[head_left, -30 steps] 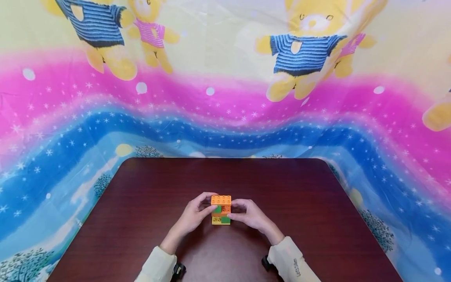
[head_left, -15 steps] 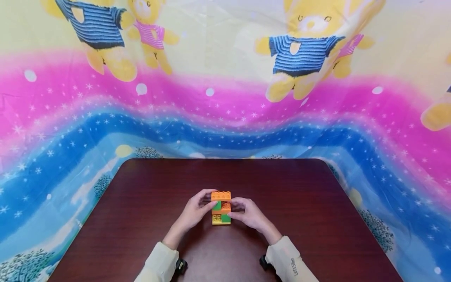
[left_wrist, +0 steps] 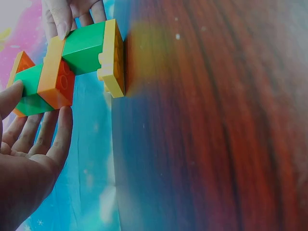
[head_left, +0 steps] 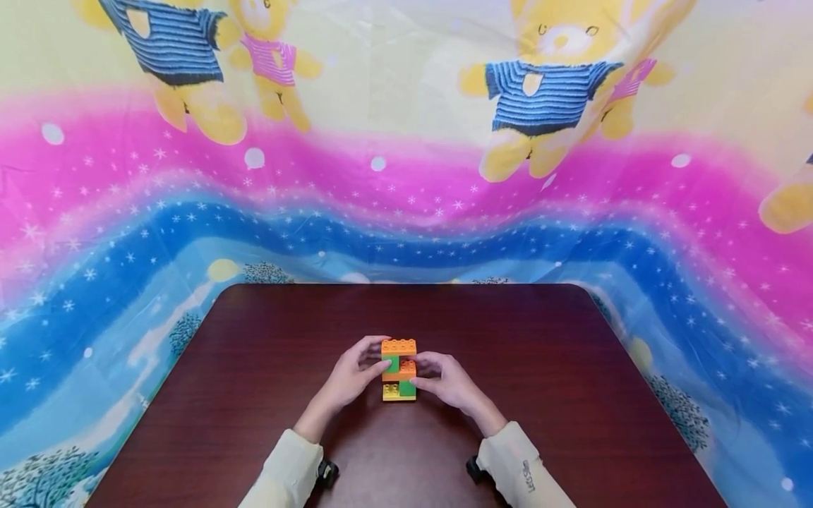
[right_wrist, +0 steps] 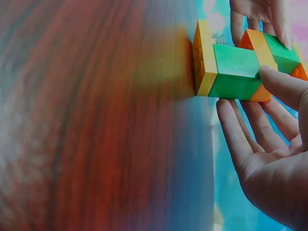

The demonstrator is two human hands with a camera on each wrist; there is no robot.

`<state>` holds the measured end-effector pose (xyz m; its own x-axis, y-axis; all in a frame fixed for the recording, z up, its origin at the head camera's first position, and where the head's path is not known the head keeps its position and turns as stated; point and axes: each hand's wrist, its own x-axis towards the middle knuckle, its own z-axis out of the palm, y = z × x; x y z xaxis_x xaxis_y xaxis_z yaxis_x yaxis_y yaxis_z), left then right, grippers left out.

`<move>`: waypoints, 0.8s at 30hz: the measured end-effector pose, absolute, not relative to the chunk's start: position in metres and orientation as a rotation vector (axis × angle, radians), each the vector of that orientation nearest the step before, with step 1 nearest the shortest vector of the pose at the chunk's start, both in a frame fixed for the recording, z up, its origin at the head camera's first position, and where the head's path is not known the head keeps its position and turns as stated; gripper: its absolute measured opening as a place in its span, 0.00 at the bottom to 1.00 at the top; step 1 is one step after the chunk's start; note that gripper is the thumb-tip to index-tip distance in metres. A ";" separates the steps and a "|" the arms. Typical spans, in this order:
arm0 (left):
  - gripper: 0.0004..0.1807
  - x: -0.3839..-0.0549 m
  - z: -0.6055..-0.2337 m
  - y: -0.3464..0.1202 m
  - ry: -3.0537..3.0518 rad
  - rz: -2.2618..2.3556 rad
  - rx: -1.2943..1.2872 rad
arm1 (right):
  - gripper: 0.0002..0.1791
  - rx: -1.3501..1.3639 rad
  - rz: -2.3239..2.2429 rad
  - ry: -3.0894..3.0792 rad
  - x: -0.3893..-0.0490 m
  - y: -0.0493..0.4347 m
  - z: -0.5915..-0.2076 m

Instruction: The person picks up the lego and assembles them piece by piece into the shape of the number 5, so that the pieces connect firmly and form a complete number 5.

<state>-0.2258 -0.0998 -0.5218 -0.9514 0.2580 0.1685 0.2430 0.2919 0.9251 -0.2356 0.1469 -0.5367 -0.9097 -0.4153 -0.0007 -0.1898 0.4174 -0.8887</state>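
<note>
A stack of toy building bricks stands upright at the middle of the table: a yellow base brick (head_left: 390, 392), a lower green brick (right_wrist: 237, 62), a middle orange brick (left_wrist: 52, 77), an upper green brick (head_left: 391, 364) and a top orange brick (head_left: 399, 346). My left hand (head_left: 348, 374) grips its upper left side, thumb against the upper green brick and fingers behind. On the other side my right hand (head_left: 452, 384) holds it, its thumb near where the lower green and middle orange bricks meet. The yellow base is close over the tabletop, its reflection showing there.
The dark red-brown table (head_left: 546, 339) has rounded far corners. Behind and around it hangs a printed cloth (head_left: 406, 183) with teddy bears and snowflakes. Light sleeves (head_left: 288, 466) cover both forearms, and a dark device (head_left: 327, 471) sits at each wrist.
The top of the stack has moved away from me in the head view, showing more of its front, and the base has shifted slightly the same way. Both hands have moved along, keeping their grip.
</note>
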 end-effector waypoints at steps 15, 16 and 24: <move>0.25 -0.235 -0.522 -0.101 2.483 1.812 0.520 | 0.26 -0.495 -1.515 2.439 -0.238 0.147 -0.535; 0.25 -0.236 -0.523 -0.101 2.486 1.807 0.523 | 0.26 -0.493 -1.519 2.438 -0.238 0.147 -0.535; 0.25 -0.242 -0.524 -0.100 2.488 1.793 0.486 | 0.31 -0.498 -1.539 2.438 -0.237 0.146 -0.537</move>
